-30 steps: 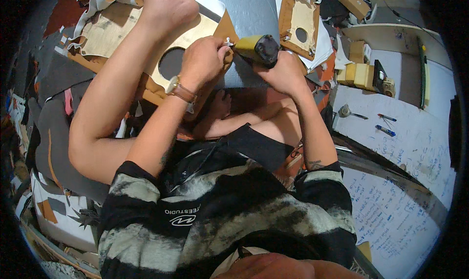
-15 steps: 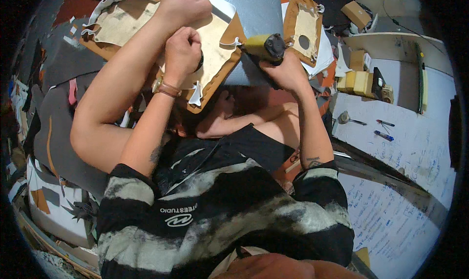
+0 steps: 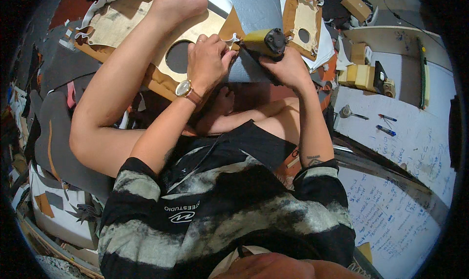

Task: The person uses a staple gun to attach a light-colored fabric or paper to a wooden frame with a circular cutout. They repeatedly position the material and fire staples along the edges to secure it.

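My left hand (image 3: 207,61), with a wristwatch, grips the brown fabric edge of a tan board (image 3: 193,32) that has a round hole in it. Its fingers are curled over that edge, right beside the nose of a yellow power tool (image 3: 264,38) with a black cap. My right hand (image 3: 288,69) holds this tool from below and points it at the same edge. A grey sheet (image 3: 254,5) lies under the tool. My bare left foot (image 3: 176,3) rests on the board's far side.
A second fabric-edged panel (image 3: 303,20) with a small hole lies behind the tool. At the right stands a white table (image 3: 415,147) covered in writing, with pens (image 3: 386,130), yellow foam blocks (image 3: 361,76) and a cardboard box (image 3: 359,5). Grey material scraps (image 3: 53,132) pile up at the left.
My left hand slid left over the board, then came back to the edge beside the tool. The board shifted under it. The tool stayed nearly in place.
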Available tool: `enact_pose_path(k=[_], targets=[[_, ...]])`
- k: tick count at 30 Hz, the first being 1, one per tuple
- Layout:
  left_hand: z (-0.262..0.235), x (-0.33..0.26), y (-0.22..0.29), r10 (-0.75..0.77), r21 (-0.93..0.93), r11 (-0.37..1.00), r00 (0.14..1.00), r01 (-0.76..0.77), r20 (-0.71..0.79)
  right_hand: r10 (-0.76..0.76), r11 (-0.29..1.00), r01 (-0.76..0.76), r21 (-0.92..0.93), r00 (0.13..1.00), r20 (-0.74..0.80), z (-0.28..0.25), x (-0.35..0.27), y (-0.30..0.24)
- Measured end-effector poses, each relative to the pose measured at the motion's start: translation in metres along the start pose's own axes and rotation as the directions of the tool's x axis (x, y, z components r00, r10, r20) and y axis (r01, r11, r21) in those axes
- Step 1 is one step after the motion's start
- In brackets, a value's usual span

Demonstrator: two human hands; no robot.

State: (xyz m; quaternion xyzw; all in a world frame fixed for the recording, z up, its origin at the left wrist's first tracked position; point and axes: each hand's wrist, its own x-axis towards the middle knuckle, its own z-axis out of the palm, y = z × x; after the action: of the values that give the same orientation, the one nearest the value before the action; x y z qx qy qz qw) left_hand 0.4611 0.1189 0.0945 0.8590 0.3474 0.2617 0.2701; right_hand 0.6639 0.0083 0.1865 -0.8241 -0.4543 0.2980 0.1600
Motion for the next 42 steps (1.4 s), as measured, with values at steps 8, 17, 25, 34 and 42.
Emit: enact_pose_path(k=[8, 17, 25, 34, 42], targets=[[0.004, 0.0, -0.002, -0.016, -0.028, 0.999, 0.999, 0.015, -0.047, -0.003, 0.997, 0.003, 0.071, 1.0, 0.001, 0.0, -0.009, -0.002], [0.009, 0.0, -0.004, -0.007, -0.009, 1.0, 0.997, 0.006, -0.075, 0.056, 0.998, -0.055, -0.031, 0.998, 0.006, 0.009, -0.015, -0.009], [-0.009, -0.007, -0.009, 0.031, -0.079, 0.996, 1.0, -0.03, 0.004, 0.044, 0.999, -0.045, -0.029, 0.999, -0.021, 0.012, -0.013, -0.008], [-0.007, -0.014, -0.014, 0.045, -0.166, 0.985, 0.999, -0.049, -0.025, -0.001, 1.0, 0.001, -0.004, 0.998, -0.066, 0.023, -0.018, -0.002], [-0.006, -0.009, -0.019, 0.005, -0.256, 0.967, 0.999, -0.016, -0.041, 0.0, 0.995, 0.008, 0.104, 0.997, -0.079, 0.024, -0.033, -0.007]])
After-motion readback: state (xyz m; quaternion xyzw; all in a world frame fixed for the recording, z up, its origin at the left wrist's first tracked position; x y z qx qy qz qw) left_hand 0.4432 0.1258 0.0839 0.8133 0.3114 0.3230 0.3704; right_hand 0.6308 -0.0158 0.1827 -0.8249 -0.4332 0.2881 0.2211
